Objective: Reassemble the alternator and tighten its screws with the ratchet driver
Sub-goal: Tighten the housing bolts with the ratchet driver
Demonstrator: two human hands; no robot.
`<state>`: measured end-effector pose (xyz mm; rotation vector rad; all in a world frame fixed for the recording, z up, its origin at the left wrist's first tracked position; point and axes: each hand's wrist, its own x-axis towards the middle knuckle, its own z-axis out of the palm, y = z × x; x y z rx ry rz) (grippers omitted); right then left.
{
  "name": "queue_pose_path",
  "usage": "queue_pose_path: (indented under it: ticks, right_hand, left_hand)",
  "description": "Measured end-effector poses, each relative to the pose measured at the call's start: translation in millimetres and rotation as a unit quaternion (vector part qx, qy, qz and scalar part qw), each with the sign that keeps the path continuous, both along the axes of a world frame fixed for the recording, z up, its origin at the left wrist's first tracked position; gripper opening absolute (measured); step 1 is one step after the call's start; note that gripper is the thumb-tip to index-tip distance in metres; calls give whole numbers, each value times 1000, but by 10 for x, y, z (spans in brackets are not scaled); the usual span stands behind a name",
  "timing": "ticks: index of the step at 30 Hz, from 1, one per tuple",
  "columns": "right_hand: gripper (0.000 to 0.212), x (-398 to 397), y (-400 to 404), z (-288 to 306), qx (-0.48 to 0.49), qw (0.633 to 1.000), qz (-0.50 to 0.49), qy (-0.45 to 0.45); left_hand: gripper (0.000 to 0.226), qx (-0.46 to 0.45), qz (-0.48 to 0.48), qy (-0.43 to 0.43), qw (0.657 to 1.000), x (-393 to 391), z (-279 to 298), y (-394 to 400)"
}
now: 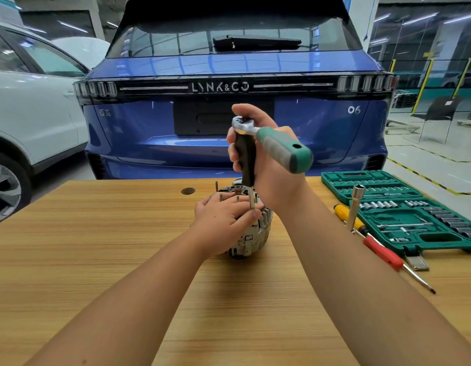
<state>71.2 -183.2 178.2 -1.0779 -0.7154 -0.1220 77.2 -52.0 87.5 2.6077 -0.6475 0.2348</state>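
A silver finned alternator (256, 235) stands on the wooden table (97, 247) near its middle, with several thin screws sticking up from its top. My left hand (223, 223) grips the alternator from the left, thumb against the fins. My right hand (263, 157) holds a ratchet driver (281, 149) with a chrome head and green-grey handle. A black extension under the head runs straight down through my fingers. Its metal tip (252, 200) meets a screw on top of the alternator.
An open green socket set case (403, 207) lies at the table's right. Beside it are a tall chrome socket (355, 204), a yellow-handled screwdriver (346, 216) and a red-handled screwdriver (384, 253). A blue car (229, 75) stands right behind the table, a white car (31, 101) at left.
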Motion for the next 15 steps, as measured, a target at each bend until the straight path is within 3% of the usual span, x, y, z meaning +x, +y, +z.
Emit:
queue_pose_path:
  ticks: [5,11,15]
  right_hand:
    - [36,-33,-27,-2,2,1000,-14,11]
    - [26,-87,-49,42,-7,998,-61,24]
    - [29,-123,26,96,-62,961,-266,36]
  left_hand:
    - [23,-2,2,4,1000,4,6,-5]
    - [41,-21,-2,8,1000,-3,14,-22]
    - [32,-17,-1,8,1000,4,7,-25]
